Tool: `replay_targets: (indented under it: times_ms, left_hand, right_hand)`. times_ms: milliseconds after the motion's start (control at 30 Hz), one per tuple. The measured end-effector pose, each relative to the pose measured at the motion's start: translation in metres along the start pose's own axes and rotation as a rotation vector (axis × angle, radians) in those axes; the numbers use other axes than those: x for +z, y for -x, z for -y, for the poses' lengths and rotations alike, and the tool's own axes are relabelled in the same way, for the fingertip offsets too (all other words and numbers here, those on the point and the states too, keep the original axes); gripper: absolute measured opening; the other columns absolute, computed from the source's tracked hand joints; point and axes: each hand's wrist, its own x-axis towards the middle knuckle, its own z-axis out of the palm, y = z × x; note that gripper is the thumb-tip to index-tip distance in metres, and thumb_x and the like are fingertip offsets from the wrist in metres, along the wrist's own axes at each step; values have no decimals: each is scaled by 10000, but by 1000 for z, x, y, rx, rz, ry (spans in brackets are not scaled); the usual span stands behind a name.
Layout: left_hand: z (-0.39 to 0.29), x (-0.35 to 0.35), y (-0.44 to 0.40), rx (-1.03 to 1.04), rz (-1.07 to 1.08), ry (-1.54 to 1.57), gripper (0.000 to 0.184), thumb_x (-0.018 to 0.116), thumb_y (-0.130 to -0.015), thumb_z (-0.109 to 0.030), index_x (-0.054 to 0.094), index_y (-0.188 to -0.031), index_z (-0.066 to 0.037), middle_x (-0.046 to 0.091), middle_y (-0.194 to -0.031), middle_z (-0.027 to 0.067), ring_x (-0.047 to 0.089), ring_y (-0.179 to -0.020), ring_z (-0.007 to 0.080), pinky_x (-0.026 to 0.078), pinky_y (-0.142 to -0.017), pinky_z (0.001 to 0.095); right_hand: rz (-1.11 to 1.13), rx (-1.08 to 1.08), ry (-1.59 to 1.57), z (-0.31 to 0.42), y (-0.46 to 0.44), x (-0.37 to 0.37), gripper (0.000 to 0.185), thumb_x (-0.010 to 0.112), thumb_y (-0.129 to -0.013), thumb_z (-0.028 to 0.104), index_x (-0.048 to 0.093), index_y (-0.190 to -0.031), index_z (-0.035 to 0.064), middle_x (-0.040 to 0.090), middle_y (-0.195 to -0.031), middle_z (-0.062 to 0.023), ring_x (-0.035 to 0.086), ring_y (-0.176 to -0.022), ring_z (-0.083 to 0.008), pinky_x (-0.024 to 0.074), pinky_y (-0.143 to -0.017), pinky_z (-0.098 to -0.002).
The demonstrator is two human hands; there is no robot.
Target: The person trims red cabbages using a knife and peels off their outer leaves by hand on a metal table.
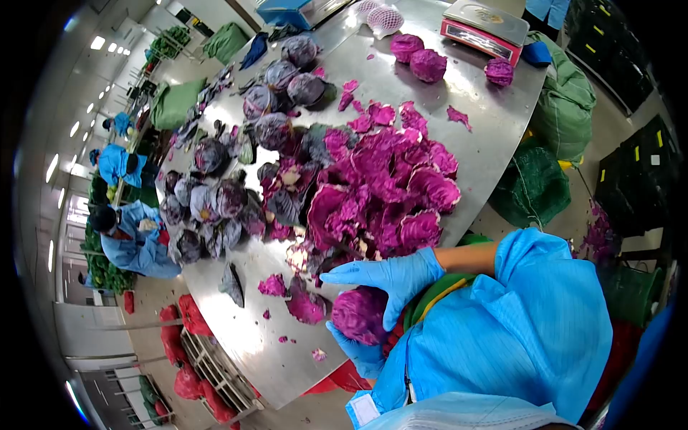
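Note:
A peeled purple cabbage head [360, 315] sits between my two blue-gloved hands at the near table edge. My left hand [362, 356] cups it from below, its fingers partly hidden behind the cabbage. Around its upper side lies my right hand [401, 279], with the fingers stretched long and the thumb down along the cabbage. Just beyond my right hand spreads a large pile of purple leaves [387, 190]. A loose outer leaf [306, 304] lies beside the cabbage, near scattered scraps.
Unpeeled dark cabbages [229, 199] cover the far side of the metal table [244, 351]. Peeled heads [428, 65] lie near a red scale [481, 36]. Green sacks [562, 107] and black crates [638, 179] stand off the table edge. A co-worker [136, 240] in blue stands across.

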Motion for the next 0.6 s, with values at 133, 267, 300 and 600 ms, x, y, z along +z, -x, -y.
replay_targets:
  times_ms: [133, 267, 300, 600]
  left_hand:
    - [6, 41, -40, -100, -95, -209, 774, 371, -962, -635, 333, -1481, -63, 397, -1481, 167, 423, -1339, 335, 343, -1131, 473]
    - [14, 136, -85, -66, 127, -181, 905, 283, -915, -745, 226, -1534, -87, 350, -1518, 157, 355, -1395, 323, 317, -1138, 463]
    - [21, 159, -96, -56, 188, -127, 936, 277, -894, -772, 205, -1542, -99, 345, -1519, 166, 346, -1398, 337, 364, -1111, 481]
    - [80, 260, -141, -21, 51, -529, 654, 517, -970, -435, 426, -1409, 40, 569, -1303, 240, 622, -1109, 325, 511, -938, 413]
  right_hand:
    - [267, 230, -364, -8, 25, -62, 1206, 905, -615, 195, 154, -1555, 105, 243, -1570, -131, 219, -1453, -262, 216, -1178, -395]
    - [-80, 53, -414, -13, 77, -141, 1150, 886, -630, 230, 201, -1537, 54, 284, -1562, -142, 269, -1436, -236, 215, -1183, -388]
    - [-182, -24, -436, -13, 94, -164, 1116, 875, -635, 226, 231, -1529, 51, 296, -1554, -154, 278, -1432, -240, 233, -1179, -385]
    - [-1150, -115, -540, -3, 226, -419, 676, 669, -846, 276, 402, -1424, 49, 573, -1314, -96, 596, -1169, -205, 489, -997, -354]
